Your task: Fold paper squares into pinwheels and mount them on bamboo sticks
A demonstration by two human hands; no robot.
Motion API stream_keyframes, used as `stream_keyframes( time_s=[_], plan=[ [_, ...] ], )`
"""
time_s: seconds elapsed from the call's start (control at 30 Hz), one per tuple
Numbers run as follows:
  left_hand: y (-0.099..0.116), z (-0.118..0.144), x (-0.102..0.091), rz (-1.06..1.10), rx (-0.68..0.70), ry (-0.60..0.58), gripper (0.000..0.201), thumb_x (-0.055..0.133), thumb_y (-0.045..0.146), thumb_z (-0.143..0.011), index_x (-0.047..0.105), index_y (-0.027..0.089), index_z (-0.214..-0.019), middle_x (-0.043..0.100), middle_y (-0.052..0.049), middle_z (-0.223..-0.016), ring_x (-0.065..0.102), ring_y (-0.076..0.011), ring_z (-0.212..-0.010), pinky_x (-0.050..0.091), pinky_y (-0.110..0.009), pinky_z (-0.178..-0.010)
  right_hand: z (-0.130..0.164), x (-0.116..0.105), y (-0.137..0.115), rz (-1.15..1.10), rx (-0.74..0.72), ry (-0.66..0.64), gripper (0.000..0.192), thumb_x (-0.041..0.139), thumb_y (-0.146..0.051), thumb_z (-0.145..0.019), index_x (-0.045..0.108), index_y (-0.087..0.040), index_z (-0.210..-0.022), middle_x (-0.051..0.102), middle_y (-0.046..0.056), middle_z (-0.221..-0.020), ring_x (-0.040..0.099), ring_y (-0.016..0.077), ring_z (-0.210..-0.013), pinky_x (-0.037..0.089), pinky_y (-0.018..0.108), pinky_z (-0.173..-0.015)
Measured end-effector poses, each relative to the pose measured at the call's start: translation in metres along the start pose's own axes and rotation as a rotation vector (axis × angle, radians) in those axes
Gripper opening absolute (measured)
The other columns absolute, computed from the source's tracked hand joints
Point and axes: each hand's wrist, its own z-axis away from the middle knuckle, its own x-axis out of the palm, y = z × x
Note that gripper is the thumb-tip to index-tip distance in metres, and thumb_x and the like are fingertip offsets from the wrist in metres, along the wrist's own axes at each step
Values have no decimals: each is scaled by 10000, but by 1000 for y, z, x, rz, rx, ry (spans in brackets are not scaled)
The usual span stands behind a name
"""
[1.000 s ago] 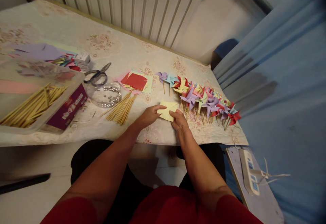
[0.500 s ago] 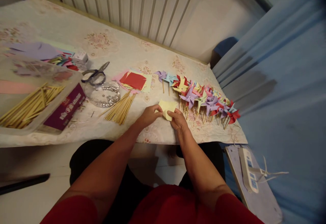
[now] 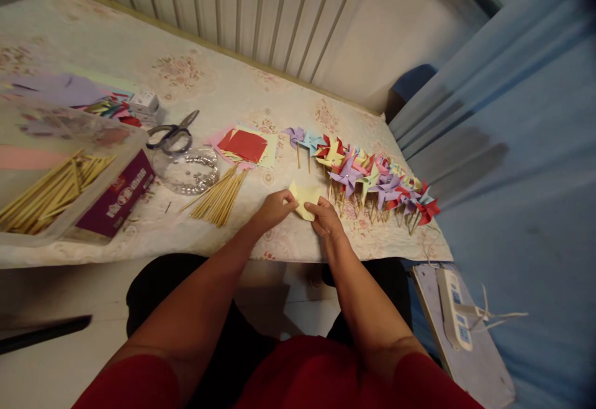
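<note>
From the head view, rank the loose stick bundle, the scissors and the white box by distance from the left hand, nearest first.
1. Loose stick bundle, just left of the left hand.
2. Scissors, farther left and back.
3. White box, farthest, by the coloured paper scraps.

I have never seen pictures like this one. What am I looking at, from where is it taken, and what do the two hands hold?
A camera worn on a person's head looks down at their own bare arms; there is no machine. The left hand and right hand together pinch a pale yellow paper square over the table. To its right lies a row of finished paper pinwheels. To the left are loose wooden sticks, a stack of coloured paper, scissors and a box of sticks.
</note>
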Motion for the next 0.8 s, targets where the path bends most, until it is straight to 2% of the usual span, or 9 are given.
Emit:
stream_keyframes(
  time_s=[0.3,0.8],
  plan=[
    [1,-1,1,-70,-30,18,100,623,275,-733,591,190,-690,593,32,-632,527,-149,-662,415,-268,-659,2,5,-2,-33,-9,-15,401,861,-199,-531,647,-207,-869,770,18,-844,723,222,-880,584,302,-738],
    [5,-2,3,-148,-43,48,88,644,228,-712,583,190,-660,546,42,-591,524,-148,-647,409,-276,-681,6,9,-5,-34,-7,-9,392,823,-151,-546,654,-172,-899,753,10,-785,687,166,-680,564,255,-613]
  ],
)
